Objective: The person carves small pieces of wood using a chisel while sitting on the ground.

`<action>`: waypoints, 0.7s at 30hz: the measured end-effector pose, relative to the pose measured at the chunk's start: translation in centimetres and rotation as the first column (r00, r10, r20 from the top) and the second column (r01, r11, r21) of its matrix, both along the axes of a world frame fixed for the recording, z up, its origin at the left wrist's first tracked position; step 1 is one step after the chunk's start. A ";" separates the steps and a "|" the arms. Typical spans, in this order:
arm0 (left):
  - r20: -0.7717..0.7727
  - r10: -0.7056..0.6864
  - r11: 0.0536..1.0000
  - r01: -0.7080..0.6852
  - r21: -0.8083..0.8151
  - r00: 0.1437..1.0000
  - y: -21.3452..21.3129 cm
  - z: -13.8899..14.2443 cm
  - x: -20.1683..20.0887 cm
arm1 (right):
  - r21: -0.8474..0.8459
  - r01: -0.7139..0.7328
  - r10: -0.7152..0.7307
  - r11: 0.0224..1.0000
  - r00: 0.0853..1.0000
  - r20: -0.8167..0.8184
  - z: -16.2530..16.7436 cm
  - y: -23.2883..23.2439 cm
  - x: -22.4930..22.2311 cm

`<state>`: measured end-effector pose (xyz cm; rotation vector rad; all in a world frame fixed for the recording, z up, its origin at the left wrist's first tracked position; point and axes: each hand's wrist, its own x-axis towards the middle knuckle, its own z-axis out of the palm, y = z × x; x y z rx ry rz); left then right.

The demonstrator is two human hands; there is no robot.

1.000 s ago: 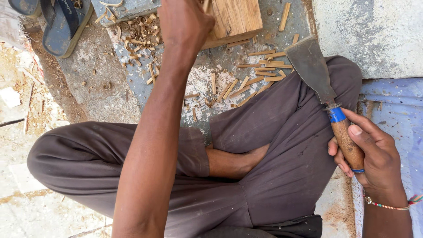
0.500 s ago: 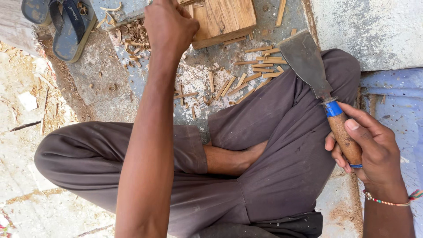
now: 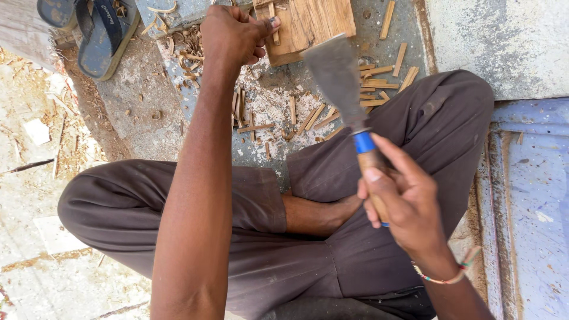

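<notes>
- Makeshift outdoor woodworking spot on bare concrete ground (image 3: 136, 124)
- Split sticks (image 3: 314, 115) and shavings (image 3: 189, 47) litter it
- Wood block (image 3: 308, 24), sandals (image 3: 101, 32) nearby

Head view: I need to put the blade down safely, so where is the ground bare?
Barest: the grey concrete between the sandal and the left knee, and the pale slab beyond the right knee. Crowded: wood strips litter the ground below the wooden block, where the left hand works.
</notes>
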<state>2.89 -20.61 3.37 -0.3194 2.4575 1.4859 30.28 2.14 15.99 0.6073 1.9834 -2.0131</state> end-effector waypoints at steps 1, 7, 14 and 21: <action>-0.017 -0.003 0.999 0.002 -0.042 1.000 0.1 -0.1 -0.1 | -0.025 -0.022 0.022 0.999 1.000 0.002 -0.2 -1.0 -0.4; -0.390 -0.061 0.970 -0.037 -0.241 0.919 0.6 -2.0 0.3 | -0.007 -0.102 0.102 0.995 0.995 0.017 -0.8 -4.1 -1.6; -0.581 -0.118 0.954 -0.072 -0.292 0.805 2.5 -4.7 -0.6 | 0.071 -0.074 0.072 0.995 0.997 0.028 -0.7 -2.4 -1.1; -0.292 -0.180 0.946 0.084 -0.312 0.939 2.2 -4.8 -1.4 | 0.040 -0.044 0.042 0.998 0.998 0.048 -1.3 -1.7 -0.1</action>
